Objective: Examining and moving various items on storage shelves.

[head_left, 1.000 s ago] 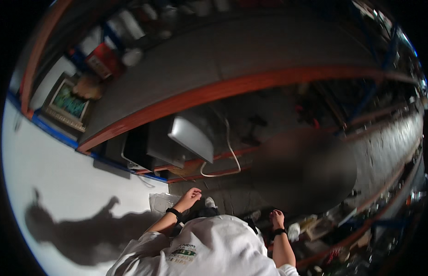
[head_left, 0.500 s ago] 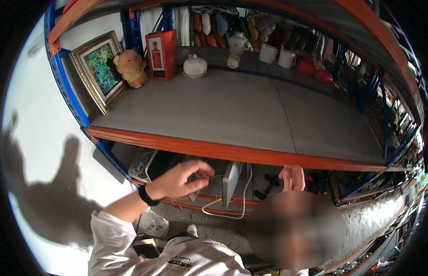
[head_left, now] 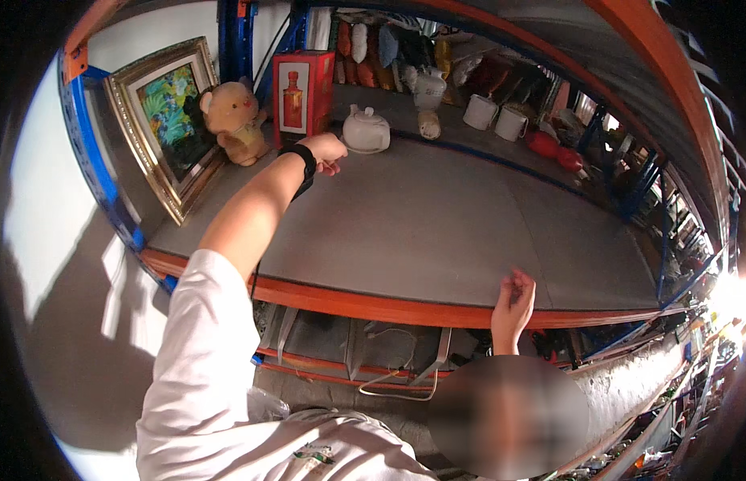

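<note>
My left hand [head_left: 328, 152] reaches far over the grey shelf board, its loosely bent fingers just left of the white teapot [head_left: 366, 131]. It looks open and holds nothing visible, though some fingers are hidden; whether it touches the pot, I cannot tell. A red box with a bottle picture [head_left: 303, 94] stands directly behind my left wrist, which wears a black band. Further left are a plush bear [head_left: 233, 120] and a gold-framed picture [head_left: 166, 120], leaning. My right hand [head_left: 515, 298] hovers by the shelf's front edge, open and empty, fingers slightly curled.
An orange beam [head_left: 349, 301] edges the shelf, with blue uprights [head_left: 100, 172] at its sides. Toward the back stand a pale jar [head_left: 429, 90], white mugs [head_left: 480, 112] and red round things [head_left: 541, 144]. A white cable [head_left: 393, 394] hangs below. A blurred oval covers the lower right.
My left hand has moved from below the front beam up and over the shelf to the teapot. My right hand has risen slightly. The view has shifted a little.
</note>
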Motion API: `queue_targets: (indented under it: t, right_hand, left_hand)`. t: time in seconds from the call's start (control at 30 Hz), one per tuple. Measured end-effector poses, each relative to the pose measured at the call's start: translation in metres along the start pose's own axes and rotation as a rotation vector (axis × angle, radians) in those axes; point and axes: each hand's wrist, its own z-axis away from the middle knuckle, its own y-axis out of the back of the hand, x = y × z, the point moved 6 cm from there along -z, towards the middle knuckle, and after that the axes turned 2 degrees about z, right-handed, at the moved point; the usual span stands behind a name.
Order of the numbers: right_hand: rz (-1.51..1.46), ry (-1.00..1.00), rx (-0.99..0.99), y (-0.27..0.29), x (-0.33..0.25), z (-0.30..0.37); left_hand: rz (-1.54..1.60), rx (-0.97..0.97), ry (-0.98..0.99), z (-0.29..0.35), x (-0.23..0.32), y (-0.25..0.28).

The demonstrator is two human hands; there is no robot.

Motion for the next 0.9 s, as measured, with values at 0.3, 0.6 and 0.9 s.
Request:
queue_targets:
  t: [0.3,0.6,0.9]
  right_hand:
    - [0.173,0.114,0.048,0.001,-0.008,0.003]
    - [0.191,0.200,0.046,0.003,-0.015,0.001]
    - [0.162,0.206,0.025,0.006,-0.013,-0.001]
  left_hand:
    - [0.549,-0.018,0.192,-0.116,-0.031,-0.029]
    - [0.766,0.020,0.158,-0.157,-0.038,-0.040]
    - [0.599,0.021,0.180,-0.179,-0.045,-0.040]
